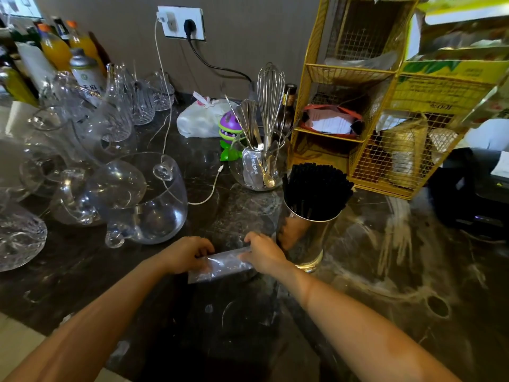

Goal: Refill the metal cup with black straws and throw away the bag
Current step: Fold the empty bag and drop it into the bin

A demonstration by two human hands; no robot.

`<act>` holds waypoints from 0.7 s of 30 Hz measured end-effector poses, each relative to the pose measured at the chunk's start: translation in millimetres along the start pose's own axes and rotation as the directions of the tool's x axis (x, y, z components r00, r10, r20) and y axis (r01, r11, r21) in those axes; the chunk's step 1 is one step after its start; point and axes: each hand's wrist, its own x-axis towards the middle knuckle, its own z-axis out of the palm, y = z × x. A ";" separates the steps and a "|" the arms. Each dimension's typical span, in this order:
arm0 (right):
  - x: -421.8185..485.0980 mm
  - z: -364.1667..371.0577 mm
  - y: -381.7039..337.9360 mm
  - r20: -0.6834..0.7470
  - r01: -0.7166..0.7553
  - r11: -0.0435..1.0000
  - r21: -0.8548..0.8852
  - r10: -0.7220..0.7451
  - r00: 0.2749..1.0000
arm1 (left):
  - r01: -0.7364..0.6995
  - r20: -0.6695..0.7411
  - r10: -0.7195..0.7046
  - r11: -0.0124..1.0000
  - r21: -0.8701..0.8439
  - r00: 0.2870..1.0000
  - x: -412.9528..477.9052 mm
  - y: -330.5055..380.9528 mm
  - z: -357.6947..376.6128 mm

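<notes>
A shiny metal cup (308, 238) stands on the dark marble counter right of centre, packed with a bundle of black straws (316, 188) that stick up out of it. Just left of the cup lies a clear plastic bag (220, 266), flattened and partly rolled into a narrow strip on the counter. My left hand (184, 255) presses on the bag's left end with curled fingers. My right hand (264, 255) grips its right end, close beside the cup's base. Nothing dark shows inside the bag.
Several glass decanters and bowls (143, 197) crowd the counter's left side. A glass bowl with a whisk and spoons (260, 161) stands behind the cup, a yellow wire rack (385, 119) to its right. A white charging cable (212, 186) trails across the counter.
</notes>
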 end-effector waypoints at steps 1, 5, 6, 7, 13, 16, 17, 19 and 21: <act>-0.5 -0.9 -0.9 0.012 -0.005 1.000 -0.002 0.005 1.000 | -0.004 0.021 0.005 1.000 -0.003 1.000 0.9 1.0 0.1; -3.7 -3.1 -3.6 0.055 -0.013 1.000 0.022 0.012 0.998 | -0.050 0.059 0.048 0.998 0.027 0.997 4.1 1.4 0.1; -4.6 -3.7 -3.8 0.060 -0.019 0.999 0.044 0.016 0.998 | -0.059 0.059 0.058 0.998 0.027 0.997 3.7 1.9 -0.6; -6.3 -4.2 -4.2 0.064 -0.024 0.997 0.072 0.019 0.998 | -0.070 0.056 0.068 0.997 0.026 0.996 3.0 2.3 -0.9; -21.6 -7.0 -1.3 0.011 0.027 0.976 0.216 -0.030 0.999 | -0.151 -0.042 0.153 0.988 0.036 0.987 -2.9 3.6 3.0; -32.8 -12.4 2.6 -0.016 0.059 0.973 0.223 -0.056 0.998 | -0.192 -0.047 0.192 0.981 0.007 0.980 -3.8 12.1 3.1; -37.4 -14.9 4.6 -0.030 0.047 0.975 0.218 -0.041 0.999 | -0.207 -0.038 0.207 0.978 0.002 0.978 -3.2 16.8 2.7; -47.6 -21.6 10.6 -0.076 0.021 0.972 0.235 -0.003 0.997 | -0.258 -0.015 0.257 0.966 -0.027 0.966 0.1 28.6 2.2; -62.1 -31.0 19.8 -0.134 0.003 0.962 0.275 0.035 0.990 | -0.329 0.012 0.331 0.941 -0.080 0.943 6.1 43.5 3.7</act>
